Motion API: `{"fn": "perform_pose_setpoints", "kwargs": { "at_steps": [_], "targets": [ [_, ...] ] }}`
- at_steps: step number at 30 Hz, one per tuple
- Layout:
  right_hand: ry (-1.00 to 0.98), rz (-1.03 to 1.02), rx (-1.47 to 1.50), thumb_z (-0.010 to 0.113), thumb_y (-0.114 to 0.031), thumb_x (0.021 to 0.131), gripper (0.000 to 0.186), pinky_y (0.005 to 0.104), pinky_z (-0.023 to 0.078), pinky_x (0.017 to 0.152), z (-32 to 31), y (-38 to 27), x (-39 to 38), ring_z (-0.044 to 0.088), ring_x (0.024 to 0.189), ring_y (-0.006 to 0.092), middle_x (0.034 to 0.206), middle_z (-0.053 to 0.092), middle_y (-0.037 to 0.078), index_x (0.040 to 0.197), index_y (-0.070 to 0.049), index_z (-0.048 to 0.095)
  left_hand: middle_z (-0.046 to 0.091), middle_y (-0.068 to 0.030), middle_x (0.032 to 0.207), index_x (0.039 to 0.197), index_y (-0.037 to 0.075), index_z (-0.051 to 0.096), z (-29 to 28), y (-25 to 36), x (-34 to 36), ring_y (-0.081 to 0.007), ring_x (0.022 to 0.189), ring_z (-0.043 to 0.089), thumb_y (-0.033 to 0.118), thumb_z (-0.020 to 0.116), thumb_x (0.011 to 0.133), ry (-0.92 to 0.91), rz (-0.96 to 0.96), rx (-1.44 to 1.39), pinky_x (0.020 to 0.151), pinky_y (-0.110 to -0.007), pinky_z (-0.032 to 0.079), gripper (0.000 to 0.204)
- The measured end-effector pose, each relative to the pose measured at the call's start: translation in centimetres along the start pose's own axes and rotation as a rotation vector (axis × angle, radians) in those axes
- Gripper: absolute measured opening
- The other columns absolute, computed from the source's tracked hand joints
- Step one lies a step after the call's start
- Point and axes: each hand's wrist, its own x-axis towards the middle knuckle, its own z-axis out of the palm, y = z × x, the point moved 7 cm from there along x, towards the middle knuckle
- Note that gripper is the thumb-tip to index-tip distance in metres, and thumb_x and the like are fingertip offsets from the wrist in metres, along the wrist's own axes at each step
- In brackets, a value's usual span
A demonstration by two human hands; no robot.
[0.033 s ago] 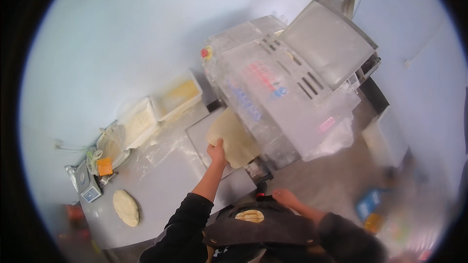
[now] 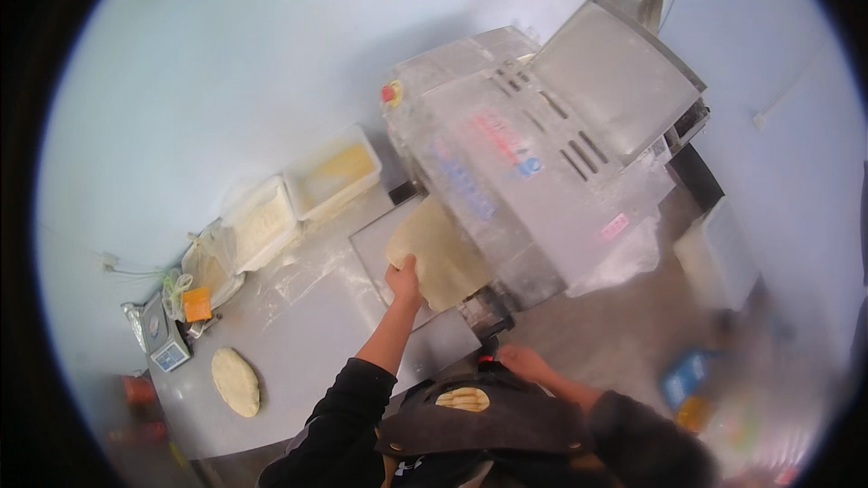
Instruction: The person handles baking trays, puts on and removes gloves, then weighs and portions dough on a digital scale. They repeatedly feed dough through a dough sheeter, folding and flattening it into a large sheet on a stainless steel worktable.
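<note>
My left hand [image 2: 403, 280] grips the near left edge of a flat, pale sheet of dough [image 2: 440, 258], thumb on top and the other fingers hidden beneath. The sheet lies on a metal feed plate [image 2: 369, 237], its right side against the front of a large, floury metal dough sheeter [image 2: 506, 163]. My right hand [image 2: 523, 363] is low at the machine's near corner, fingers curled beside a small red-and-black part [image 2: 486, 359]; what they hold is hidden. An oval piece of dough [image 2: 236, 383] rests on the metal table [image 2: 303, 343] to the left.
Along the wall stand a bin of flour [image 2: 262, 224], a bin with yellow contents [image 2: 339, 172], a plastic bag [image 2: 212, 262], an orange box [image 2: 196, 305] and a scale [image 2: 166, 343]. A white container [image 2: 719, 248] and a blue item [image 2: 684, 378] are on the floor at right.
My right hand has shifted slightly left, nearer the red-and-black part. My left hand stays on the dough sheet. The whole view has shifted a little.
</note>
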Motion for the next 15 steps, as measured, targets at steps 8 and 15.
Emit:
{"fn": "perform_pose_setpoints", "kwargs": {
  "at_steps": [8,15],
  "targets": [
    [0.682,0.047,0.158,0.080,-0.038,0.088,0.072,0.0442,0.050,0.104,4.9,-11.8,10.4,0.061,0.123,0.0335,0.136,0.059,0.023,0.143,0.000,0.053,0.068,-0.0153,0.127,0.135,-0.005,0.058,-11.6,5.3,-1.3,-0.0266,0.112,0.068,0.010,0.065,0.100,-0.111,-0.201,-0.269,0.095,-0.040,0.057,0.039],
    [0.691,0.397,1.214,0.075,-0.039,0.096,0.065,0.0422,0.053,0.102,11.9,-13.1,18.5,0.064,0.120,0.0303,0.136,0.063,0.016,0.144,-0.001,0.053,0.067,-0.0155,0.129,0.137,-0.005,0.055,-22.4,10.6,-1.3,-0.0274,0.113,0.069,0.009,0.065,0.101,-0.144,-0.279,-0.337,0.095,-0.042,0.058,0.039]
  ]
}}
